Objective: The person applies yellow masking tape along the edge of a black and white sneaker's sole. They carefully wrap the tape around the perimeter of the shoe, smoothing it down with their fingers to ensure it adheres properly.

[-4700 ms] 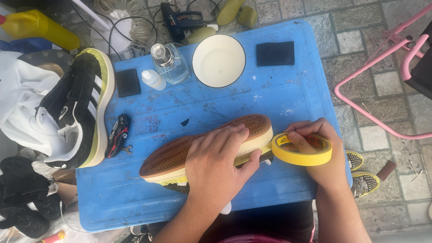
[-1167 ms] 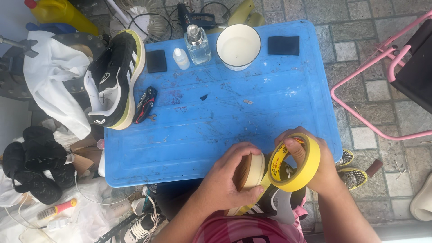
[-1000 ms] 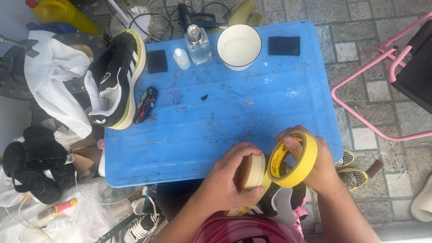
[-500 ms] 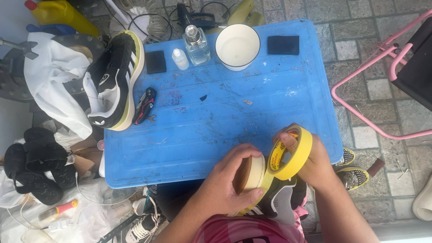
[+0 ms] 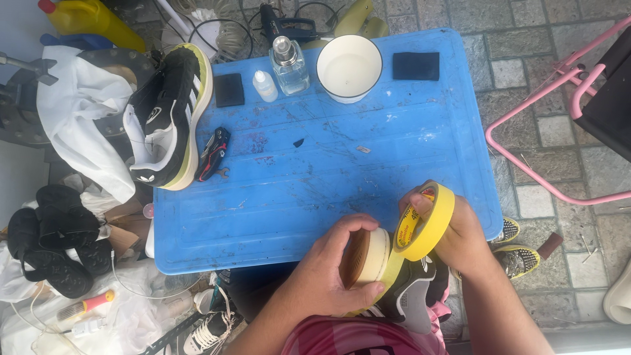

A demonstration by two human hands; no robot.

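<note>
My left hand [image 5: 328,273] grips the toe end of a sneaker [image 5: 401,296] held over my lap at the near edge of the blue table [image 5: 328,164]; its brown sole and cream rim [image 5: 369,258] face up and to the left. My right hand [image 5: 460,227] holds a roll of yellow masking tape [image 5: 426,222] against the sneaker's rim, with a strip of tape running along the rim toward my left thumb. A second black sneaker with a yellowish sole [image 5: 169,115] lies on the table's left edge.
On the table stand a white bowl [image 5: 349,67], a clear glass bottle [image 5: 288,64], a small white dropper bottle [image 5: 265,86], two black pads [image 5: 415,66] and a red-and-black cutter [image 5: 213,152]. A pink metal frame [image 5: 552,112] is on the right; white cloth, sandals and clutter on the left.
The sneaker was pressed sole up on the table earlier; now it is held up off the near edge. In the last second the tape roll tilted and moved closer along the rim.
</note>
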